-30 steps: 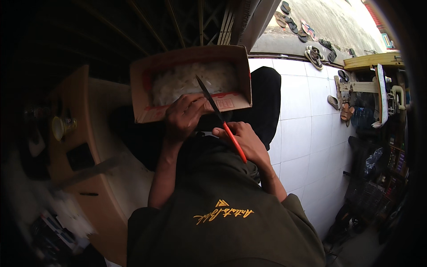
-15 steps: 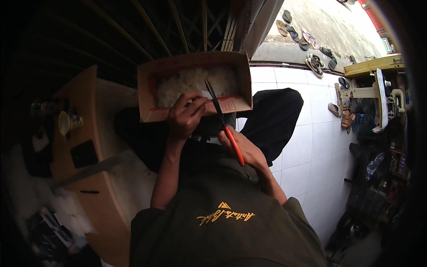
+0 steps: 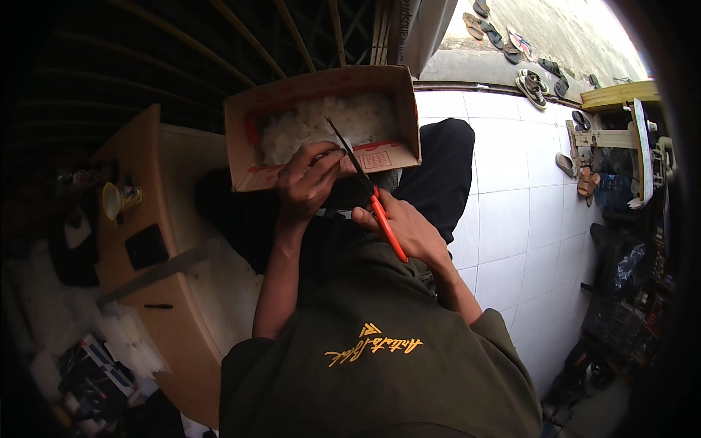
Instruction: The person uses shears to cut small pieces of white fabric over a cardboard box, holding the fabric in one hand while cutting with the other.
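My right hand (image 3: 416, 230) holds a pair of scissors (image 3: 387, 228) with red handles and dark blades. The blades point up and to the left over the near wall of a cardboard box (image 3: 255, 179), looking closed or nearly so. Beside them, my left hand (image 3: 305, 188) has its fingers bent into a pinch on a small white piece (image 3: 345, 140), partly hidden by fingers and blades; its material cannot be made out. A heap of white, fluffy-looking scraps (image 3: 299, 125) lies inside the box, just past my fingertips.
A wooden board-like table (image 3: 175, 328) at my left bears a yellow-rimmed cup (image 3: 113, 201), a dark flat object (image 3: 146, 247) and a pen-like stick (image 3: 158, 306). White floor tiles (image 3: 504, 219) stretch to my right. Several sandals (image 3: 533, 89) lie near the doorway. Dark folding bars (image 3: 241, 29) stand behind the box.
The view has shifted slightly, so the box sits higher in it. The scissors lean a little more to the left, and my right thumb stands out more. Both grips stay the same.
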Demonstrator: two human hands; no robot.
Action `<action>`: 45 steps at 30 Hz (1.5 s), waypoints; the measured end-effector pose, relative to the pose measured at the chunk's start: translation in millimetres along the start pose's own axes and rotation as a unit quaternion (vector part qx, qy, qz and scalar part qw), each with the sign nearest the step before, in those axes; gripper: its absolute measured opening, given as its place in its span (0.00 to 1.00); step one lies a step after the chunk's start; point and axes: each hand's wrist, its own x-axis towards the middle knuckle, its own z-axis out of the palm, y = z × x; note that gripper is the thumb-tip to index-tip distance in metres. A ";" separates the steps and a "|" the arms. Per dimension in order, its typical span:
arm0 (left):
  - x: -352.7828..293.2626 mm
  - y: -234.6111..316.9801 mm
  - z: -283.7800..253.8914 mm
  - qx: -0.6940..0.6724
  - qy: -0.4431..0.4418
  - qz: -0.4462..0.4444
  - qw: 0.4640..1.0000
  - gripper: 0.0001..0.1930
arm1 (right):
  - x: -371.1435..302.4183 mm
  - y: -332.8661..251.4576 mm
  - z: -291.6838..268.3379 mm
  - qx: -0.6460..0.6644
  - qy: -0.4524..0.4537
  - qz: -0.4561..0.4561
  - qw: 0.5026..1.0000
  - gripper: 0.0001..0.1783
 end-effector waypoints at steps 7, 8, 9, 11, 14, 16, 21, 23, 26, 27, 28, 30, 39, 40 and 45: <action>-1.3 1.2 -1.6 0.015 -0.001 0.013 1.000 0.13 | 2.3 -0.4 -5.2 -0.014 0.037 -0.003 0.999 0.43; -1.0 1.9 -1.4 0.010 -0.001 0.009 1.000 0.13 | 2.8 0.9 -4.8 -0.011 0.028 0.002 1.000 0.44; -0.2 2.5 -2.2 0.005 0.000 0.004 1.000 0.13 | 3.7 1.8 -4.3 -0.008 0.019 0.006 1.000 0.44; 1.7 4.5 -4.0 0.003 0.002 -0.013 1.000 0.12 | 5.4 7.8 -0.5 0.041 0.021 0.010 0.999 0.43; 0.3 5.1 -1.6 -0.033 0.019 -0.055 0.998 0.10 | 1.7 14.9 5.2 0.090 0.016 -0.013 0.996 0.42; -0.5 4.6 -1.5 -0.063 0.028 -0.075 0.995 0.10 | -2.5 20.8 11.1 0.098 0.011 -0.040 0.994 0.42; -2.4 1.9 -1.7 -0.127 0.007 -0.124 0.984 0.11 | -5.4 27.9 18.0 0.094 -0.012 -0.084 0.992 0.41; -0.6 -0.5 -3.8 -0.110 -0.013 -0.106 0.988 0.11 | -5.6 27.0 18.6 0.091 -0.015 -0.077 0.993 0.41; 2.2 -0.3 -5.7 -0.145 -0.029 -0.132 0.980 0.12 | -5.0 24.0 17.5 0.061 -0.013 -0.049 0.997 0.41; 3.1 0.1 -6.0 -0.167 -0.033 -0.148 0.974 0.11 | -6.0 21.3 15.8 0.059 -0.010 -0.041 0.997 0.41; 3.4 -0.4 -6.8 -0.170 -0.042 -0.147 0.974 0.11 | -6.5 19.7 14.7 0.058 -0.007 -0.032 0.998 0.41; 3.6 -2.7 -9.8 -0.175 -0.061 -0.144 0.972 0.10 | -5.5 19.8 15.2 0.072 0.017 -0.045 0.996 0.41; 14.2 -17.5 -25.1 -0.098 -0.102 -0.203 0.969 0.11 | -5.5 23.1 14.5 0.179 -0.028 0.011 0.983 0.39; 15.7 -24.0 -27.5 -0.051 -0.131 -0.234 0.962 0.13 | -6.9 27.0 19.3 0.201 -0.027 -0.003 0.979 0.38; 26.1 -71.7 -32.1 0.148 -0.327 -0.319 0.877 0.22 | -4.0 48.2 33.7 0.201 -0.025 -0.092 0.975 0.35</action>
